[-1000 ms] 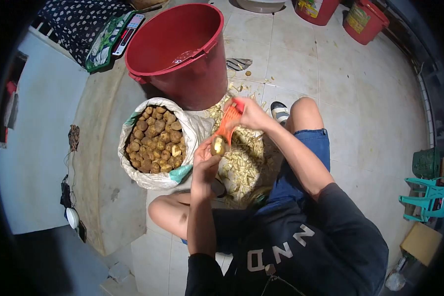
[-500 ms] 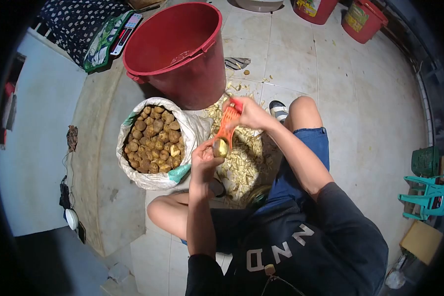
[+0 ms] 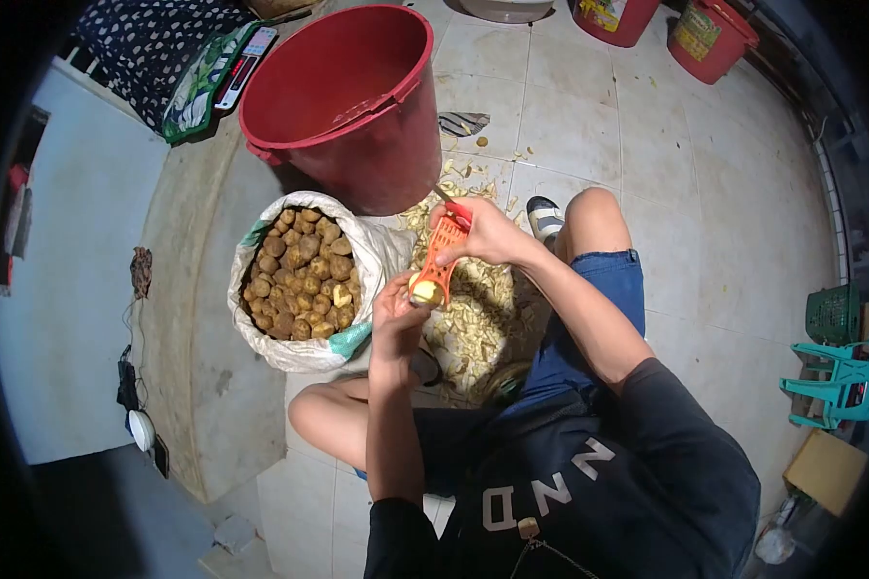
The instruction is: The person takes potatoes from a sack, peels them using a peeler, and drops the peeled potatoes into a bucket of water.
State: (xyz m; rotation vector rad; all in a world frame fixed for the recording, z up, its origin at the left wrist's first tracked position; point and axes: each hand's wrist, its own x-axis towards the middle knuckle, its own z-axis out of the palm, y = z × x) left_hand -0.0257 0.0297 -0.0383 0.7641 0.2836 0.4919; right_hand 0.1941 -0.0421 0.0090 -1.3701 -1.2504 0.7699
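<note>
Head view, orange peeler (image 3: 445,249) against potato (image 3: 426,291), sack (image 3: 297,358) near red tub (image 3: 381,159)

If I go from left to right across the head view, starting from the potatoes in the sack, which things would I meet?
Potatoes → left hand → right hand → right knee → teal stool.

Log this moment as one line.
left hand: holding part-peeled potato; right hand: orange peeler at potato; potatoes: in open sack beside red tub

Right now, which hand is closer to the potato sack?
Left: the left hand holds a potato beside the sack; the right hand, with the orange peeler, is farther away.
</note>
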